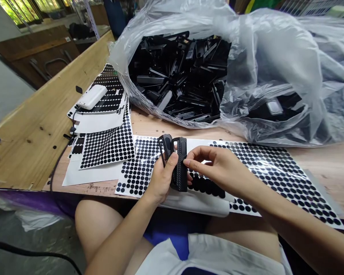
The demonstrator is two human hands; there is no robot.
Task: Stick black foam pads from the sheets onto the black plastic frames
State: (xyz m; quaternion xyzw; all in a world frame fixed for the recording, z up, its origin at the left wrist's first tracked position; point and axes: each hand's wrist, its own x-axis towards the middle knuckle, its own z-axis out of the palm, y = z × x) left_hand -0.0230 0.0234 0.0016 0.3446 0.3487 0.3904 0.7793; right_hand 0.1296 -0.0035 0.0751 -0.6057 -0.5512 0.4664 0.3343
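My left hand [162,177] is closed around two black plastic pieces, held side by side and upright over the table edge. The right-hand black piece [180,164] has a carbon-fibre weave on its face and a slot at its top. Beside it, the left-hand black piece [166,145] leans a little and shows an open frame. My right hand [208,162] is pinched, thumb against forefinger, at the edge of the right-hand piece; whatever it may hold is too small to make out. Beneath both hands lies a white sheet of black round stickers [263,172].
Behind my hands, a clear plastic bag [120,72] bulges with many black pieces [177,76]. More sticker sheets [109,145] are stacked at left, topped by a white power bank [92,96] with a cable. A wooden board [46,114] edges the table's left side.
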